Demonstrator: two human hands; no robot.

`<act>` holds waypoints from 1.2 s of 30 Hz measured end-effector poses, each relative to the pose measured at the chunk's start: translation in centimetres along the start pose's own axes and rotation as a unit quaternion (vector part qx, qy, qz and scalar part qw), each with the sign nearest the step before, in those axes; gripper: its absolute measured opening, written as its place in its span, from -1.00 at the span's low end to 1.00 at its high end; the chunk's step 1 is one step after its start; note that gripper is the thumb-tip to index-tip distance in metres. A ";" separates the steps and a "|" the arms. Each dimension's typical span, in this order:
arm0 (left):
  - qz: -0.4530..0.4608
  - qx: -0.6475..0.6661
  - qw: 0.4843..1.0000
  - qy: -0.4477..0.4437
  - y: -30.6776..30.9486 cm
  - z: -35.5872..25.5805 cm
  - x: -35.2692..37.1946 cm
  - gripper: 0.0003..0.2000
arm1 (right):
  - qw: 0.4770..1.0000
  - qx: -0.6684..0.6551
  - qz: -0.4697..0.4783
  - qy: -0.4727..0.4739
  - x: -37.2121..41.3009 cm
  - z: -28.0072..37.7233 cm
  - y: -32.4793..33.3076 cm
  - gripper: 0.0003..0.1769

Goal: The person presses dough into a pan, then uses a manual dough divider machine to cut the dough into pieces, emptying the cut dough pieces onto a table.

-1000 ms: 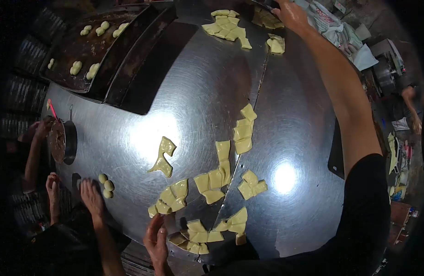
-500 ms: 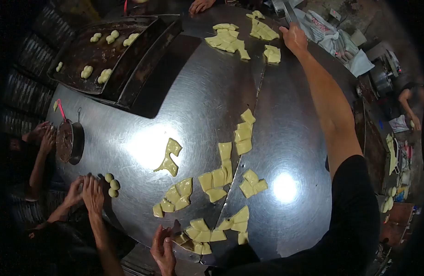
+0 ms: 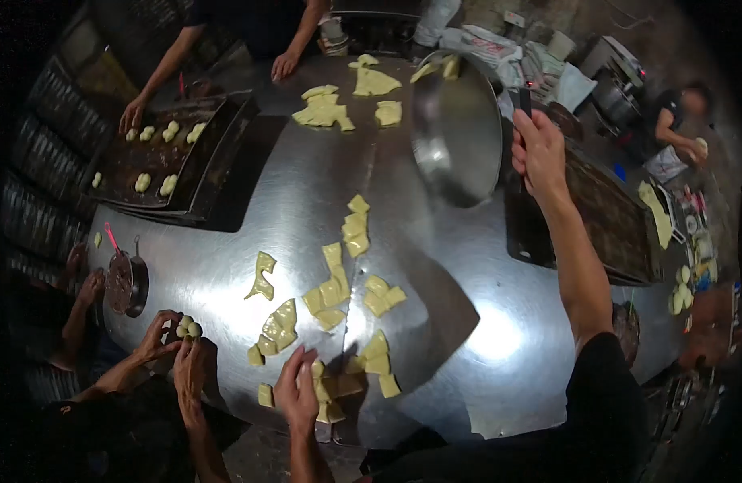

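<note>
My right hand [image 3: 538,153] is closed round a dark handle [image 3: 525,102]. Just left of it a large round metal pan [image 3: 455,141] stands tilted, with pale dough pieces [image 3: 449,68] at its upper rim. Whether handle and pan are joined I cannot tell. Over the near edge of the metal table [image 3: 234,310], my left hand [image 3: 297,390] has its fingers stretched out beside flat yellow dough pieces [image 3: 377,354], partly covering some. More cut dough lies up the table's middle [image 3: 356,229] and at its far side [image 3: 323,110].
At left, a co-worker's hands [image 3: 184,354] hold small dough balls [image 3: 189,327]. Nearby is a pan with brown filling [image 3: 123,282]. Another person's hand [image 3: 133,114] touches a tray of dough balls [image 3: 210,161]. Dark trays [image 3: 584,209] sit at right; another person [image 3: 681,121] is beyond.
The view has turned right. My right hand has come lower and nearer, and the large pan now shows beside it. My left hand has moved up over the dough. The co-worker has picked up dough balls.
</note>
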State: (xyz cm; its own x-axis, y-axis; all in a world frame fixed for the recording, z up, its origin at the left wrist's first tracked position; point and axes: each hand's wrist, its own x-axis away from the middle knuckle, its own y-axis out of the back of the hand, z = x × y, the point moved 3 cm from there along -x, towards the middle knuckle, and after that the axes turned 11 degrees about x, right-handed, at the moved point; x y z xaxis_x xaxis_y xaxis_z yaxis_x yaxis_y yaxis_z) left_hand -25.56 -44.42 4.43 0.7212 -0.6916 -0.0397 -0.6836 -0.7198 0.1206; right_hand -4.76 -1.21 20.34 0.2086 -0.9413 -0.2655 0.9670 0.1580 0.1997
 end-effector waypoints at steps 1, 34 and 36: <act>0.012 0.037 0.999 0.011 -2.1 0.0 -0.9 -0.68 | 0.997 -0.068 0.011 -0.022 2.3 0.7 2.4 -0.77; 0.141 0.487 0.854 0.119 -23.8 -11.1 -0.7 -0.71 | 0.989 -0.051 0.043 -0.135 33.6 9.9 15.6 -0.88; 0.169 0.507 0.827 0.175 -21.8 -10.1 -2.6 -0.72 | 0.986 -0.081 0.009 -0.146 32.2 9.5 15.8 -0.85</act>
State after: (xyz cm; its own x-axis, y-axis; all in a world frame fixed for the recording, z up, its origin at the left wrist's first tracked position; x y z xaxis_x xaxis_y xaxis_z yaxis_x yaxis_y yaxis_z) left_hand -11.44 -26.35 11.89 0.3362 -0.9317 0.1374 -0.4674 -0.2917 -0.8345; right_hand 15.81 -31.81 23.88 0.1969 -0.9801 0.0243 0.9793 0.1978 0.0428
